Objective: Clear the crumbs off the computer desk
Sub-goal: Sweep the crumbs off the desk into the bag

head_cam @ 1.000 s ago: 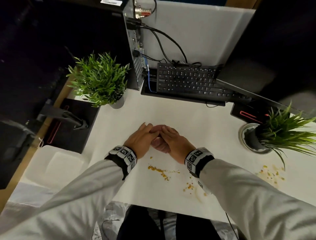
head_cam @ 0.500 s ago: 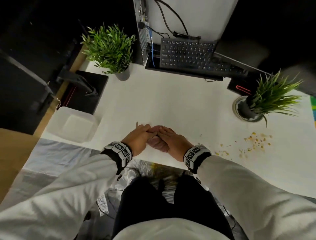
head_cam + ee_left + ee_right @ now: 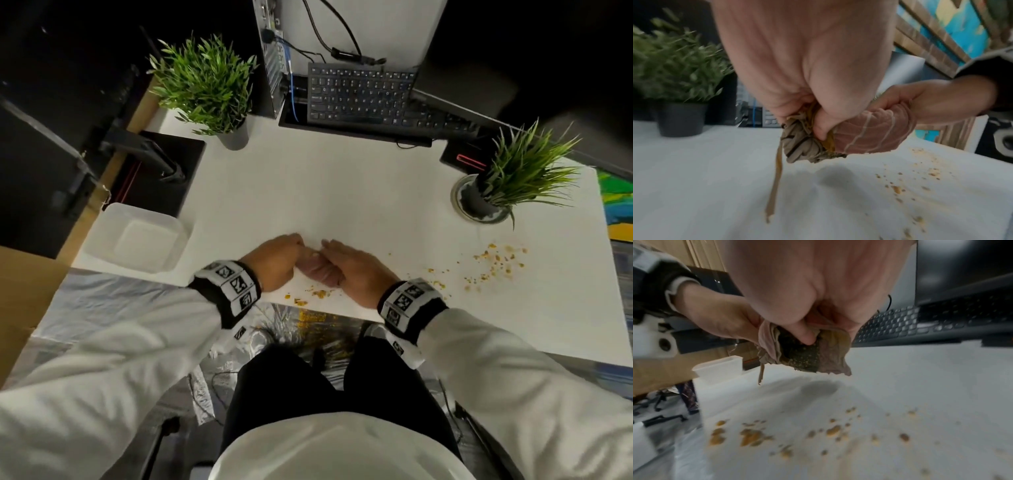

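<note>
Crumbs (image 3: 496, 263) lie scattered on the desk (image 3: 342, 192); left hand (image 3: 274, 262) and right hand (image 3: 356, 270) both grip a bunched cloth (image 3: 869, 131)

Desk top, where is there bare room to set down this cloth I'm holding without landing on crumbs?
The widest bare patch of the desk runs between the keyboard and your hands, flanked by the two potted plants. Crowded spots: crumbs lie below the right plant and along the near edge under your hands; the white container fills the left corner.
</note>
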